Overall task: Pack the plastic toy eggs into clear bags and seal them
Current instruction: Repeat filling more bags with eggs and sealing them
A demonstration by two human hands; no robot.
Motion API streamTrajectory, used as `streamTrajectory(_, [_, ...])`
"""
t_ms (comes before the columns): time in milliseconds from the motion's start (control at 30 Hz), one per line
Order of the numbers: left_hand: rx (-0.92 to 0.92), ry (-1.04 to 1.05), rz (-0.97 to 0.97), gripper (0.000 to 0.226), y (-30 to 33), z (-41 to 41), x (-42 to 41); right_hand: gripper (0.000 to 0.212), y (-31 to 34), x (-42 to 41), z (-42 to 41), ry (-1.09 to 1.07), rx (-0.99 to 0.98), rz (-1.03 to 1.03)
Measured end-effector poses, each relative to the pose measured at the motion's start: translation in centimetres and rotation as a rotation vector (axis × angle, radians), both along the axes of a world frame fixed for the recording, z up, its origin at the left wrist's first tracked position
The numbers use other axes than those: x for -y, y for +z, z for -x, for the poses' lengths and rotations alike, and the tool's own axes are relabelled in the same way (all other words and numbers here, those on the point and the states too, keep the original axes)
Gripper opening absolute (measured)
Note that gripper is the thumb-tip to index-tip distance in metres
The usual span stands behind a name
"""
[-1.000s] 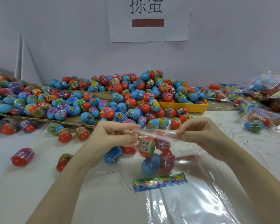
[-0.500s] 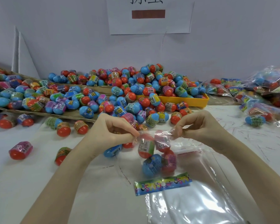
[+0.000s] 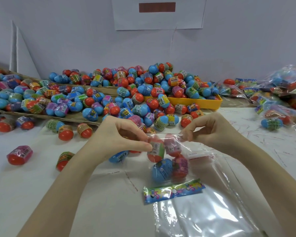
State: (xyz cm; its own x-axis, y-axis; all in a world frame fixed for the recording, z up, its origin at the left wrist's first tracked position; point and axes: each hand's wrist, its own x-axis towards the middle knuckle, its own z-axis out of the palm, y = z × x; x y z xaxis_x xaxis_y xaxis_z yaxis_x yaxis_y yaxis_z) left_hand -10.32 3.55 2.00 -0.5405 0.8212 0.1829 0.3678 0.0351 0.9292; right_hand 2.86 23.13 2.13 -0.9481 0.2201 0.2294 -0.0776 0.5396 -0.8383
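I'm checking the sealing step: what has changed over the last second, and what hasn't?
The left hand and right hand, both pinching the top of the clear bag, moved closer together, so the mouth bunched up instead of lying stretched flat. The eggs inside, the colourful header card and the stack of empty bags stayed put.

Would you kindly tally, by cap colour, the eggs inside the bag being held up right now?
Inside the clear bag, pinched at its top by the left hand and the right hand:
Red-capped eggs: 2
Blue-capped egg: 1
Pink-wrapped egg, cap colour unclear: 1
Total: 4
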Motion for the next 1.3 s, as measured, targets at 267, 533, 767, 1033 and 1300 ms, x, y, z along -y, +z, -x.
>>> streamTrajectory(267, [-0.044, 0.011, -0.027, 0.027, 0.0, 0.1, 0.0, 0.009, 1.5, 0.7, -0.7, -0.085, -0.103, -0.009])
streamTrajectory(533, [-0.046, -0.005, -0.048, 0.024, 0.1, -0.1, 0.0, 0.039, 0.3, 1.7, 0.3, 0.243, 0.203, 0.106])
streamTrajectory(767, [0.052, -0.010, -0.073, 0.019, 0.1, -0.2, 0.1, 0.029, -0.1, 0.0, 0.1, 0.284, 0.271, 0.240])
streamTrajectory(1033, [0.251, 0.298, -0.439, 0.026, 0.3, 0.7, 0.3, 0.048, 3.4, -3.9, -2.3, -0.611, -0.373, 0.619])
streamTrajectory(1300, [0.420, 0.226, -0.201, 0.031, -0.6, -3.8, -3.5, 0.082, 3.5, 0.3, -0.9, -0.095, -0.289, 1.050])
